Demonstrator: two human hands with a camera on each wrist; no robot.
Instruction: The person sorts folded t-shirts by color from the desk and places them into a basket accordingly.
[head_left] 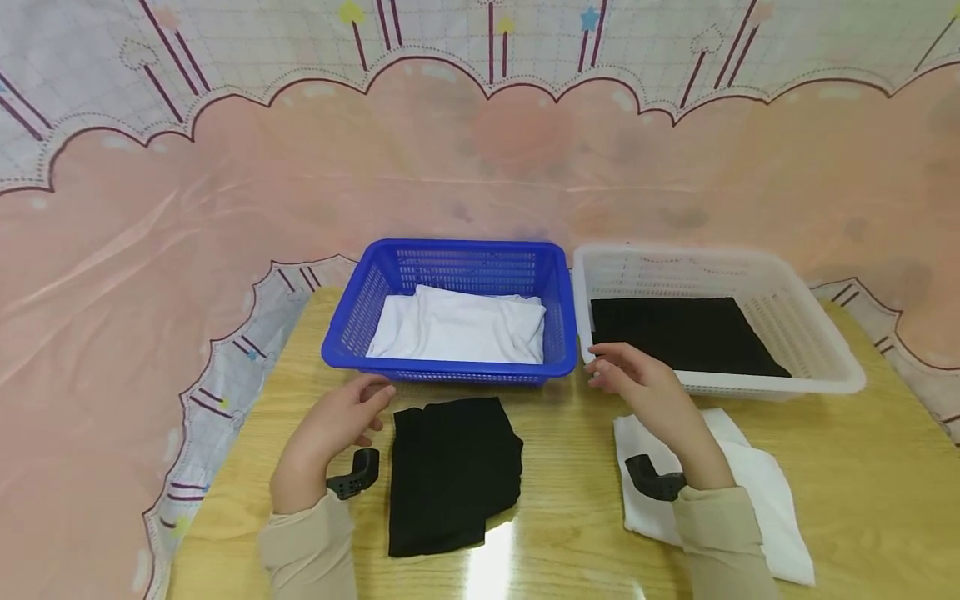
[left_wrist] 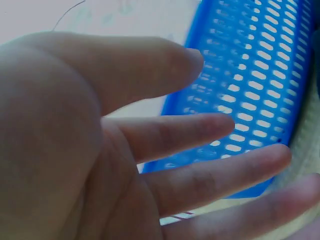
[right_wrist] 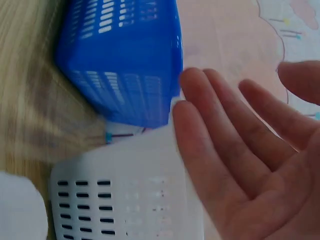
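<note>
My left hand (head_left: 335, 423) hovers in front of the blue basket (head_left: 450, 371), left of a folded black cloth (head_left: 453, 475) on the table. In the left wrist view its fingers are loosely extended and hold nothing, with the basket's slotted wall behind them. My right hand (head_left: 648, 392) is near the front left corner of the white basket (head_left: 825, 385), its fingers relaxed and nothing in them. Under the right wrist lies a folded white cloth (head_left: 761, 492), partly hidden by the forearm. Inside the blue basket is a white cloth (head_left: 465, 325); a black cloth (head_left: 678, 333) lies in the white basket.
Both baskets stand side by side at the back of the wooden table (head_left: 570, 500). Behind them hangs a patterned pink and white curtain (head_left: 480, 158), which also runs down the table's left side. Each wrist wears a black camera mount (head_left: 360, 472).
</note>
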